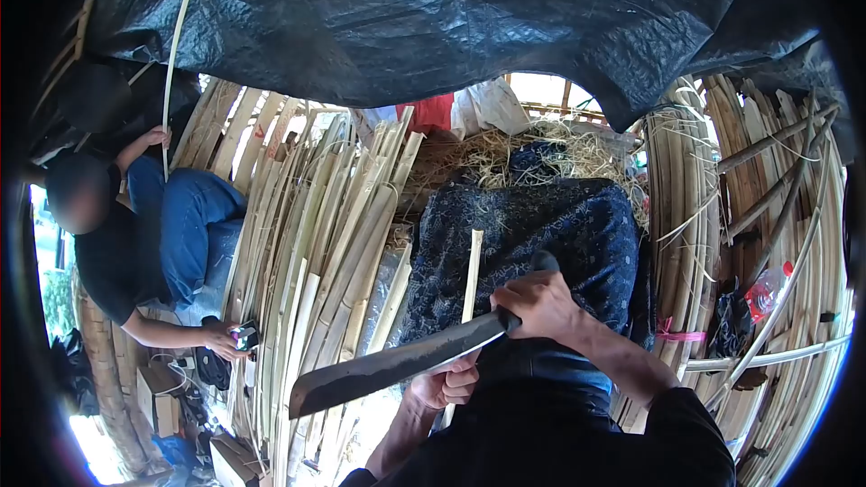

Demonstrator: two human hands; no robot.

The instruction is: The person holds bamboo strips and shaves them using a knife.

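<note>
My right hand (541, 302) is closed around the dark handle of a machete (388, 368). Its long, broad blade points to the lower left, crossing in front of a narrow bamboo strip (473, 275). My left hand (444, 385), just under the blade, has its fingers wrapped round the lower part of that strip, which stands roughly upright. Whether the edge touches the strip, I cannot tell. A dark blue patterned cloth (532, 216) lies over my lap behind both hands.
Long bamboo slats (307, 243) lean in a pile at my left. More stand in a bundle (681, 216) at my right, with a pink tie (678, 334). A seated person (117, 261) at the left holds a strip and a small device. Black sheeting (406, 18) hangs overhead.
</note>
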